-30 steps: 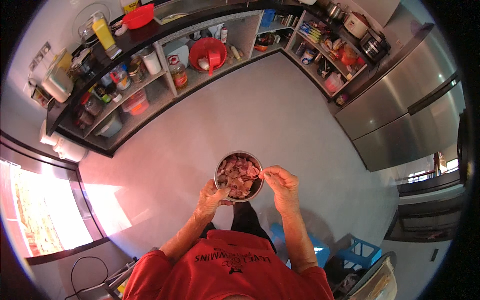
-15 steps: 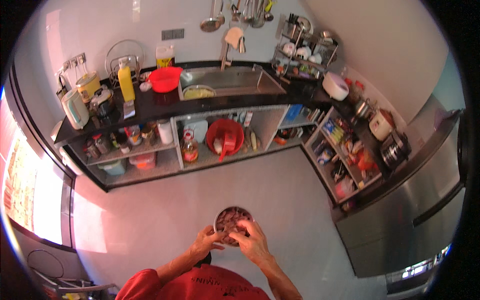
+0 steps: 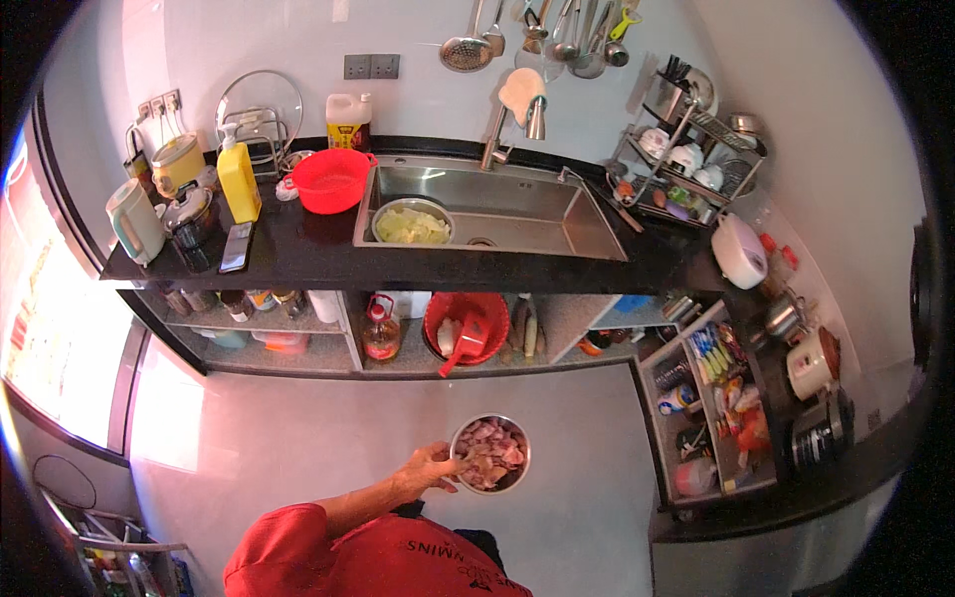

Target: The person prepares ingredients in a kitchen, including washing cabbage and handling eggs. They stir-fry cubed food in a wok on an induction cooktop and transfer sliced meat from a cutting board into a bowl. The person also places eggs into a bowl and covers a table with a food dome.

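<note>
My left hand (image 3: 430, 470) grips the near left side of a round metal bowl (image 3: 527, 460), its thumb at the rim. Inside lie many pieces of raw, pinkish-brown meat (image 3: 491, 450). The bowl is held out in front of my red shirt, above the pale floor. My right hand and its forearm do not show.
Ahead runs a black counter (image 3: 298, 249) with a steel sink (image 3: 537, 224); a metal bowl of cut pale-green vegetable (image 3: 413, 225) stands in it. Left of the sink are a red basin (image 3: 331, 184) and a yellow bottle (image 3: 239, 179). Open shelves (image 3: 696, 398) bend round on the right.
My right hand, fingers in the meat half a second ago, has left the view. The bowl has shifted a little right, still in my left hand. The view has tilted toward the counter.
</note>
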